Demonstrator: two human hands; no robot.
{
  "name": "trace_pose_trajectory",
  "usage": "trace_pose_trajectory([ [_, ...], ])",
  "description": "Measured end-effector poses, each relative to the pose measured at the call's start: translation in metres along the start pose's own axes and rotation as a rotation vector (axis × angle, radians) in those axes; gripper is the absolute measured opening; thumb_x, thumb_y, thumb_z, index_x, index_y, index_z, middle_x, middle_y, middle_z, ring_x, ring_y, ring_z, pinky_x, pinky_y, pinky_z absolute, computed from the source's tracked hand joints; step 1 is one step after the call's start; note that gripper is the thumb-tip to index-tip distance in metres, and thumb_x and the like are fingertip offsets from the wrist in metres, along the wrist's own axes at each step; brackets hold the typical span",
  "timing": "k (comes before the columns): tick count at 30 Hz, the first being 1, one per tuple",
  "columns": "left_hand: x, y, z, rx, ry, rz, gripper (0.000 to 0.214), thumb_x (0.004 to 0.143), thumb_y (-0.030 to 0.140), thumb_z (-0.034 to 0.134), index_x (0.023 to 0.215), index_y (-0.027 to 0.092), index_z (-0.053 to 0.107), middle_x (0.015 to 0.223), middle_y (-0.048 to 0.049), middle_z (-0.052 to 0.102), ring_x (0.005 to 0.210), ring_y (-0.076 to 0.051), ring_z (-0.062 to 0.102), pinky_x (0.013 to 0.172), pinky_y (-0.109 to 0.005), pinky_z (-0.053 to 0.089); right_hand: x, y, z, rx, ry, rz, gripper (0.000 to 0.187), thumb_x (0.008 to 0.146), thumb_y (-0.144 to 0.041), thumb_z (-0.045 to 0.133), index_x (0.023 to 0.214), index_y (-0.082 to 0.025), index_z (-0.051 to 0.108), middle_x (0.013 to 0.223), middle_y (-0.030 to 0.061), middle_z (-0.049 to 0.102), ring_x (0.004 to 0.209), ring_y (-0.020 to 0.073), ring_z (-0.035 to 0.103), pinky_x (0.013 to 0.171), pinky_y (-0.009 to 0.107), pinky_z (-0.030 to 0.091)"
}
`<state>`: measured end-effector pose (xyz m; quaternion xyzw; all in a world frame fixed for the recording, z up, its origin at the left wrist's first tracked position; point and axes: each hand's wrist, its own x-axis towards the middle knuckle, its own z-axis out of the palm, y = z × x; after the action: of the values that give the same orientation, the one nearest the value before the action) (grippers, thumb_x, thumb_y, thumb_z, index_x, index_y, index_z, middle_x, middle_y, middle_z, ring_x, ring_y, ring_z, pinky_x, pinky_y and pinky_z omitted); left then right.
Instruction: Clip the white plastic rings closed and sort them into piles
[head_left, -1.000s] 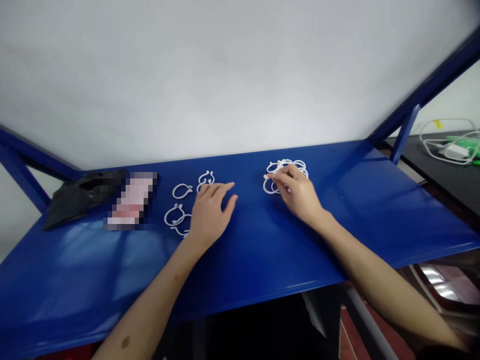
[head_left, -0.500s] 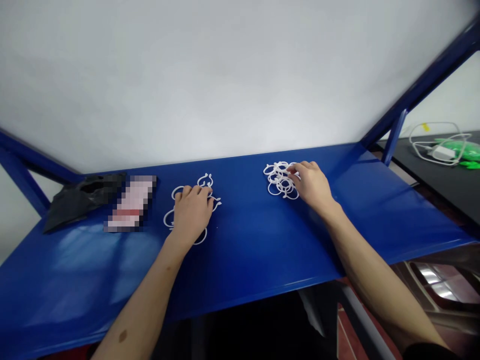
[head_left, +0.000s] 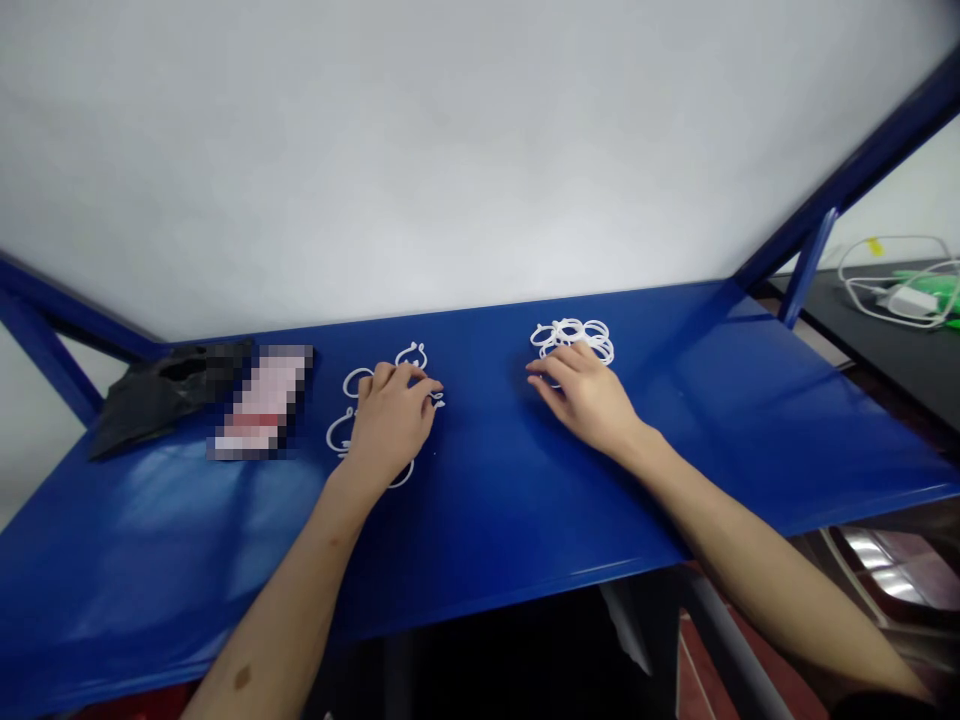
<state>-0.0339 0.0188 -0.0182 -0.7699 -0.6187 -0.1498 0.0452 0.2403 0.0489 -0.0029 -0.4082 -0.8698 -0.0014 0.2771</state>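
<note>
Over a loose group of white plastic curtain rings (head_left: 337, 433) on the left, my left hand (head_left: 390, 415) is curled, palm down. Its thumb and index finger close around a ring end, and the hand hides much of that group. The visible rings there stand unclasped, with small knobbed ends. My right hand (head_left: 589, 395) hovers at the near side of a second pile of white curtain rings (head_left: 598, 335), covering its lower part. Thumb and index finger are apart there, with nothing visible between them.
Both groups lie on a blue shelf (head_left: 480, 520) against a pale wall. A black plastic bag (head_left: 165, 395) and a pixelated flat item (head_left: 262, 400) lie at the left. Beyond the right upright, a white charger with cable (head_left: 911, 300) rests on a dark surface.
My right hand has come off the right pile, moving left and nearer, with its fingers parting. My left thumb and index finger have shifted slightly right onto the ring ends.
</note>
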Motion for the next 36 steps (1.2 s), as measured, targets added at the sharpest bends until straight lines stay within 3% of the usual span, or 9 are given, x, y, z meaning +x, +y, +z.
trace_pose_trajectory([
  [3, 0.0, 0.002, 0.0, 0.015, 0.005, 0.003, 0.021, 0.092, 0.025, 0.054, 0.097, 0.025, 0.074, 0.112, -0.0106, 0.068, 0.108, -0.034, 0.049, 0.088, -0.05, 0.038, -0.003, -0.01, 0.007, 0.064, -0.077, -0.075, 0.026, 0.101, -0.028, 0.048, 0.112, -0.018, 0.069, 0.101, 0.0115, 0.069, 0.091, 0.026, 0.057, 0.084, 0.045, 0.053],
  [7, 0.0, 0.007, -0.003, -0.039, 0.117, -0.048, 0.016, 0.094, 0.03, 0.055, 0.094, 0.024, 0.069, 0.103, -0.01, 0.071, 0.105, -0.033, 0.052, 0.088, -0.048, 0.038, -0.005, -0.022, 0.011, 0.174, -0.141, -0.116, 0.028, 0.102, -0.033, 0.049, 0.117, -0.018, 0.067, 0.105, 0.0122, 0.069, 0.094, 0.0261, 0.06, 0.085, 0.046, 0.055],
  [13, -0.001, 0.029, -0.01, -0.289, 0.219, -0.074, 0.011, 0.092, 0.029, 0.059, 0.085, 0.023, 0.063, 0.09, -0.0043, 0.073, 0.093, -0.026, 0.059, 0.09, -0.043, 0.04, -0.009, -0.037, 0.015, 0.44, -0.191, 0.005, 0.041, 0.097, -0.043, 0.059, 0.13, -0.019, 0.053, 0.111, 0.0098, 0.07, 0.101, 0.0239, 0.067, 0.085, 0.041, 0.058],
  [18, -0.005, 0.041, -0.014, -0.513, 0.181, -0.097, 0.013, 0.089, 0.031, 0.064, 0.08, 0.022, 0.063, 0.081, -0.0004, 0.069, 0.08, -0.019, 0.061, 0.08, -0.035, 0.045, -0.01, -0.04, 0.021, 0.628, -0.159, 0.075, 0.022, 0.099, -0.028, 0.054, 0.12, -0.021, 0.052, 0.101, 0.0051, 0.071, 0.085, 0.0167, 0.069, 0.076, 0.032, 0.058],
  [22, -0.006, 0.04, -0.017, -0.758, 0.019, -0.22, 0.015, 0.086, 0.038, 0.068, 0.087, 0.024, 0.068, 0.084, 0.0007, 0.072, 0.071, -0.016, 0.062, 0.066, -0.03, 0.046, -0.01, -0.037, 0.022, 0.623, -0.036, 0.081, 0.026, 0.098, -0.024, 0.051, 0.124, -0.019, 0.051, 0.093, 0.0032, 0.068, 0.076, 0.0139, 0.066, 0.071, 0.029, 0.056],
  [25, -0.005, 0.04, -0.017, -0.861, -0.037, -0.254, 0.015, 0.086, 0.039, 0.069, 0.09, 0.025, 0.072, 0.085, 0.0011, 0.074, 0.071, -0.016, 0.063, 0.069, -0.03, 0.048, -0.01, -0.036, 0.023, 0.596, -0.018, 0.057, 0.027, 0.099, -0.022, 0.05, 0.126, -0.02, 0.055, 0.098, 0.0045, 0.069, 0.078, 0.0141, 0.066, 0.07, 0.029, 0.056],
  [30, -0.008, 0.046, -0.015, -0.856, -0.024, -0.231, 0.007, 0.085, 0.03, 0.069, 0.084, 0.025, 0.074, 0.082, 0.0026, 0.074, 0.071, -0.014, 0.063, 0.073, -0.029, 0.048, -0.01, -0.036, 0.026, 0.553, 0.034, -0.047, 0.017, 0.103, -0.024, 0.049, 0.114, -0.02, 0.062, 0.103, 0.007, 0.072, 0.093, 0.0176, 0.068, 0.081, 0.033, 0.056],
  [36, -0.015, 0.055, -0.01, -0.794, 0.039, -0.221, 0.009, 0.082, 0.019, 0.071, 0.075, 0.025, 0.074, 0.073, 0.0038, 0.071, 0.065, -0.013, 0.061, 0.068, -0.027, 0.048, -0.013, -0.032, 0.028, 0.367, 0.029, -0.211, 0.022, 0.104, -0.02, 0.043, 0.104, -0.016, 0.065, 0.083, 0.0067, 0.068, 0.073, 0.016, 0.059, 0.067, 0.029, 0.05],
])
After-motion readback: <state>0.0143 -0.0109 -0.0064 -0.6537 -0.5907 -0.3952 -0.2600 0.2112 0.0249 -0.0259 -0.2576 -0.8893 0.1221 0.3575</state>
